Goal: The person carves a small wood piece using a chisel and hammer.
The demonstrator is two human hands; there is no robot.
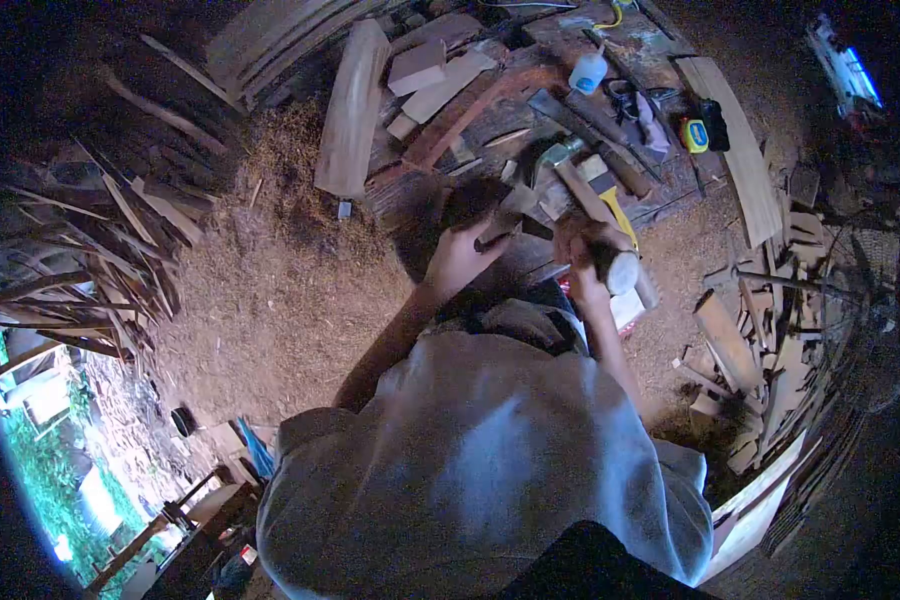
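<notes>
The person's left hand [460, 258] has its fingers closed around a dark wooden piece [510, 212], just in front of the body. Beside it, the right hand [587, 268] grips a mallet [622, 272] with a pale, round end; blur hides the exact hold.

Just beyond the hands, a yellow-handled tool [617, 212] lies close by, crowding the near edge of the counter [682, 180]. Farther in are wooden blocks [417, 68], a pale bottle [588, 73] and a yellow tape measure [695, 136]. A thick board [355, 110] lies to the left, a long plank [735, 150] to the right.

Shavings cover the floor [280, 310]. Scrap wood is heaped on both sides, and daylight enters through an opening [80, 460] at lower left; the room's edges are dark.
</notes>
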